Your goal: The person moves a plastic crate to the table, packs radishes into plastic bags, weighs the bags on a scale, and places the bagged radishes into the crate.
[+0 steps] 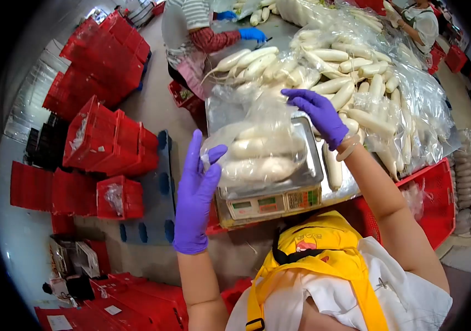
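Observation:
A clear plastic bag of white radishes [260,168] lies on the metal pan of a weighing scale [315,165]. My left hand [194,193], in a purple glove, is at the bag's left end with its fingers spread. Beyond the bag's upper right corner, my right hand [323,117], gloved alike, has its fingers stretched out to the left over the plastic. Whether those fingertips touch the film I cannot tell. The scale's display panel [268,205] faces me. A single loose radish [333,165] lies just right of the scale.
A heap of loose radishes [351,66] and plastic film covers the table behind. Across it, a co-worker's blue-gloved hand [253,35] is near some radishes. Red crates [94,132] are stacked at left; another red crate [439,204] is at right beside bagged goods [470,176].

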{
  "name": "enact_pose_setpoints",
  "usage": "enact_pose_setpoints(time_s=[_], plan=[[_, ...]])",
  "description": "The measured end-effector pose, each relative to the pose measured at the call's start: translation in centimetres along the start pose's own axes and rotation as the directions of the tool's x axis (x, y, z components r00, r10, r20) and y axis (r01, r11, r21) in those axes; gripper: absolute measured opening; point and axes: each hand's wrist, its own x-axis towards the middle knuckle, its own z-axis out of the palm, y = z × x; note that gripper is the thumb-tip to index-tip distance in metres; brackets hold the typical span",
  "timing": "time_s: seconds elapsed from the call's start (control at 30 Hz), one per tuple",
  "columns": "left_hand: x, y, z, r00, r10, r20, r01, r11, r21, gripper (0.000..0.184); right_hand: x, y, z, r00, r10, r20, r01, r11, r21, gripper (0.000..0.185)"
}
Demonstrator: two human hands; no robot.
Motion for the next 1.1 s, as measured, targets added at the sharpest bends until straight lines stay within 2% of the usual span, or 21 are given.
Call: enact_pose_setpoints(time_s=[0.07,0.17,0.2,0.27,0.3,0.33,0.47,0.57,0.6,0.67,0.7,0.73,0.77,0.8,0.83,0.87,0.93,0.97,1.03,1.07,1.1], plan=[[-1.0,-0.9,-0.9,1.000,0.018,0.004,-0.018,0.998,0.055,0.069,-1.2,0.6,0.0,0.995,-0.064,-0.074,0.063,0.998,-0.025,0.039],[-2.0,-1.8,-2.9,0.973,0.190,-0.132,-0.099,0.857,0.506,0.073,-3.9,-0.5,0.3,0.971,0.017,-0.238,-0.043,0.993,-0.106,0.048],[-2.3,-2.1,-3.8,0.977,0.164,-0.139,-0.073,0.862,0.501,0.073,-4.4,0.1,-0.1,0.959,-0.005,-0.283,-0.034,0.990,-0.134,0.050],[-3.1,-2.1,-5.4,0.908,0.342,-0.242,-0.132,0.781,0.610,0.075,-6.4,-0.7,-0.3,0.941,-0.025,-0.337,-0.032,0.986,-0.161,0.049],[-3.4,-2.0,-6.2,0.913,0.327,-0.246,-0.116,0.783,0.611,0.075,-7.2,-1.2,0.1,0.936,-0.042,-0.350,0.008,0.995,-0.099,0.045],[-3.7,-1.8,-6.9,0.907,0.350,-0.233,-0.138,0.771,0.621,0.076,-8.0,-1.2,-0.2,0.930,-0.146,-0.336,0.054,0.961,-0.270,0.034],[-4.3,-2.0,-8.3,0.903,0.395,-0.171,-0.190,0.722,0.666,0.084,-10.5,-1.8,2.2,0.883,-0.107,-0.456,0.028,0.984,-0.177,0.031],[-3.8,-2.6,-8.3,0.919,0.385,-0.085,-0.170,0.581,0.796,0.092,-10.7,-2.6,5.7,0.919,-0.199,-0.340,0.191,0.980,-0.058,0.030],[-3.0,-3.1,-7.6,0.918,0.387,-0.083,-0.175,0.584,0.793,0.092,-9.9,-3.0,7.4,0.914,-0.326,-0.241,0.304,0.945,-0.125,0.028],[-0.2,-5.3,-5.1,0.813,0.577,0.075,-0.397,0.456,0.797,0.079,-7.8,-3.2,11.1,0.911,-0.413,0.024,0.404,0.875,-0.266,0.031],[2.0,-6.8,-4.4,0.882,0.460,0.103,-0.331,0.448,0.831,0.066,-6.3,-2.9,12.9,0.880,-0.454,0.139,0.469,0.790,-0.395,0.032],[3.7,-8.0,-3.9,0.932,0.340,0.122,-0.268,0.424,0.865,0.054,-3.8,-0.8,13.7,0.842,-0.458,0.285,0.525,0.577,-0.626,0.029],[4.1,-8.8,-3.6,0.968,0.243,0.061,-0.210,0.658,0.723,0.041,-2.5,-0.6,14.3,0.852,-0.274,0.446,0.519,0.330,-0.789,0.022],[4.4,-7.9,-3.2,0.990,0.136,0.042,-0.137,0.838,0.528,0.029,-1.8,-0.9,14.1,0.878,0.008,0.479,0.467,0.216,-0.858,0.026],[3.9,-7.0,-3.8,0.978,0.185,0.099,-0.194,0.977,0.088,0.023,-1.8,-1.2,13.0,0.834,0.260,0.486,0.484,0.075,-0.872,0.024],[2.4,-6.0,-4.5,0.958,0.242,0.154,-0.170,0.912,-0.373,0.017,-2.3,-1.0,11.1,0.766,0.373,0.523,0.575,-0.034,-0.818,0.025],[0.9,-5.9,-7.1,0.977,0.190,0.094,-0.085,0.757,-0.648,0.016,-5.8,-6.5,8.1,0.796,0.551,0.249,0.261,0.059,-0.964,0.055],[0.1,-6.1,-8.3,0.979,0.131,0.159,0.022,0.701,-0.713,0.024,-7.4,-7.7,6.2,0.809,0.553,0.197,0.216,0.032,-0.976,0.066],[-1.2,-5.8,-8.5,0.967,0.098,0.233,0.120,0.633,-0.765,0.033,-10.5,-9.0,2.7,0.894,0.420,0.154,0.182,-0.026,-0.983,0.059],[-2.6,-4.8,-7.5,0.979,0.015,0.202,0.139,0.674,-0.725,0.040,-12.1,-10.4,1.8,0.940,0.296,0.171,0.163,0.049,-0.985,0.047],[-3.4,-4.1,-6.7,0.984,-0.073,0.165,0.167,0.714,-0.680,0.047,-13.8,-10.3,1.1,0.984,-0.001,0.176,0.174,0.148,-0.974,0.034]])
